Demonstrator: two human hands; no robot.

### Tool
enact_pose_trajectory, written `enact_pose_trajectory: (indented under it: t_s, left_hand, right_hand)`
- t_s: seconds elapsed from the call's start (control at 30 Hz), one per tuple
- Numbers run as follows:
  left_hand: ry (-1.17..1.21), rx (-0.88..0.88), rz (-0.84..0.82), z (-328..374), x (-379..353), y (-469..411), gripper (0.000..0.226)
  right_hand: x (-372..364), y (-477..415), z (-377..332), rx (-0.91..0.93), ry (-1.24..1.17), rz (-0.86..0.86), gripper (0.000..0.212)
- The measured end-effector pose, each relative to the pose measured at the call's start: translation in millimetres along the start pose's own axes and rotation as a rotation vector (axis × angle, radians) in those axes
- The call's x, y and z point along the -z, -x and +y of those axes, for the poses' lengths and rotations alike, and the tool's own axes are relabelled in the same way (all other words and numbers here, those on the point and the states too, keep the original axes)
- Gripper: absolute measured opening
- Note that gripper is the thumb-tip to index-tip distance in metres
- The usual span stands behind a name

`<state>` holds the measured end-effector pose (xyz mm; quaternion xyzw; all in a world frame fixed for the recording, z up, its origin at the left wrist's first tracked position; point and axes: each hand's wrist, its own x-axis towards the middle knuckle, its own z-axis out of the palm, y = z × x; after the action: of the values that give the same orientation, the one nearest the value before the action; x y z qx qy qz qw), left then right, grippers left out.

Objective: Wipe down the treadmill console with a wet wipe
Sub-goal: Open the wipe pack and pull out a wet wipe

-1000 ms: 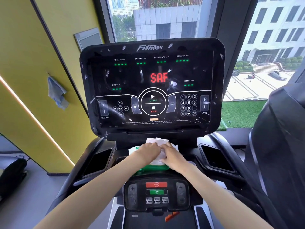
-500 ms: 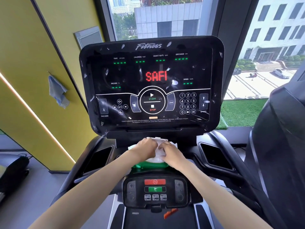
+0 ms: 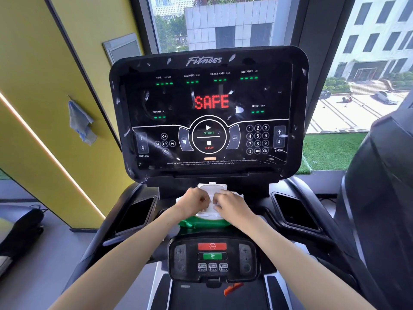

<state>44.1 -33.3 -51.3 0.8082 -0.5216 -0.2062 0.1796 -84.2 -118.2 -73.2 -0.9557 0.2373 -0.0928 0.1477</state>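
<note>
Digging into the wipes pack (image 3: 206, 222)
The left hand (image 3: 194, 201) and right hand (image 3: 230, 205) both grip its open top (fingers curled); it sits just below the treadmill console (image 3: 209, 63), which reads SAFE.

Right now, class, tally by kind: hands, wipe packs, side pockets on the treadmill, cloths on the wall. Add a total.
Hands: 2, left hand and right hand
Wipe pack: 1
Side pockets: 2
Cloth: 1
Total: 6

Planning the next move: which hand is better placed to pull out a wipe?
Probably the right hand: its fingertips lie at the wipe pack's opening, while the left hand holds the pack's edge.
</note>
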Motion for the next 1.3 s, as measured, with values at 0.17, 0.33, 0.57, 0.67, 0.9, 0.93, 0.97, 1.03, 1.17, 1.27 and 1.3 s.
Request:
enact_pose_trajectory:
  t_s: [0.17,0.33,0.57,0.67,0.9,0.93,0.97,1.03,1.17,1.27,1.3]
  left_hand:
    - [0.014,-0.008,-0.002,-0.5,-0.4,-1.3,0.023]
    - [-0.107,-0.166,0.039,-5.9,-2.8,3.4,0.01]
    - [-0.665,-0.408,-0.056,2.4,-7.4,4.1,0.03]
    - [-0.803,-0.434,-0.074,12.2,-11.4,1.5,0.039]
    - [-0.533,-0.181,-0.151,20.5,-3.1,-7.9,0.023]
    - [-0.427,-0.15,-0.133,17.3,-1.2,-9.6,0.017]
    - [-0.35,-0.143,-0.098,13.1,-0.3,-10.5,0.013]
    - [-0.225,-0.125,-0.036,4.2,-2.2,-10.4,0.012]
    - [0.062,-0.029,0.019,-5.2,-5.1,-7.6,0.005]
    - [0.223,0.081,-0.002,-4.9,-4.2,-6.6,0.019]
    - [0.264,0.118,0.009,-4.0,-4.7,-6.5,0.023]
  right_hand:
    - [-1.5,-1.7,-1.5,0.169,0.249,-0.033,0.018]
    - [0.2,-3.6,-2.1,0.181,0.195,-0.012,0.019]
    - [3.4,-2.4,-3.0,0.022,0.096,-0.018,0.021]
    - [-1.2,-1.0,-0.2,-0.05,0.007,0.004,0.018]
    - [1.6,2.8,5.2,-0.219,-0.234,-0.036,0.016]
    - [1.9,2.9,4.0,-0.223,-0.26,-0.041,0.019]
    - [0.9,2.7,3.3,-0.22,-0.273,-0.043,0.018]
    - [-1.8,2.9,0.2,-0.211,-0.259,-0.058,0.013]
    - [-4.8,4.0,-2.2,-0.179,-0.195,-0.052,0.01]
    - [-2.6,2.9,-1.8,-0.162,-0.21,-0.079,0.01]
    - [-2.1,1.9,-1.7,-0.15,-0.204,-0.089,0.011]
